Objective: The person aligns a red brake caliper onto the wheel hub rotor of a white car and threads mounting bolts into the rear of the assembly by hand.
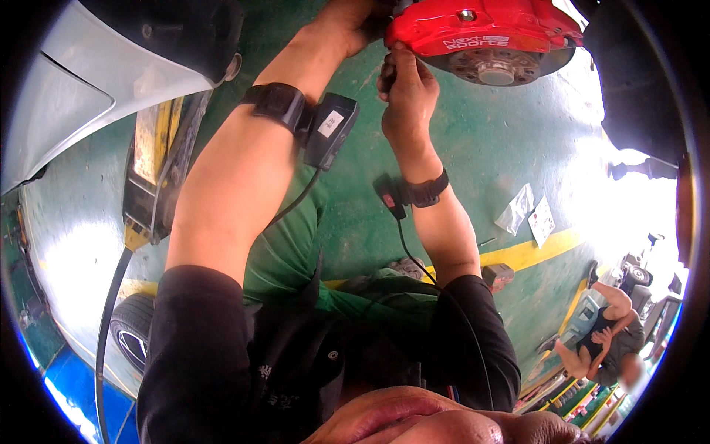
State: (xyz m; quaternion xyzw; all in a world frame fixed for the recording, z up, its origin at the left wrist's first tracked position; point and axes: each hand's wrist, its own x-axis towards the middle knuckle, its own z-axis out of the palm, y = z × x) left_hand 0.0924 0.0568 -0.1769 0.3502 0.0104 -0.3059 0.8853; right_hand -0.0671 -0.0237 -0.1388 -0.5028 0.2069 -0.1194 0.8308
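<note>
Both hands are up at the red brake caliper (481, 29), which sits clamped over the brake disc (495, 70) at the top edge of the view. The right hand (407, 92) is just under the caliper's near left end, fingers curled in tight together and pinching something small and dark right against the lower left corner of the caliper; can't make out what it is. The left hand (347, 26) reaches past to the caliper's left side, fingertips hidden behind it, so I can't tell if they're gripping or just resting there. Each wrist wears a black strap with a small box and cable. Below, on the green floor (473, 148), a clear plastic bag (518, 211) lies near the yellow line (529, 251).
</note>
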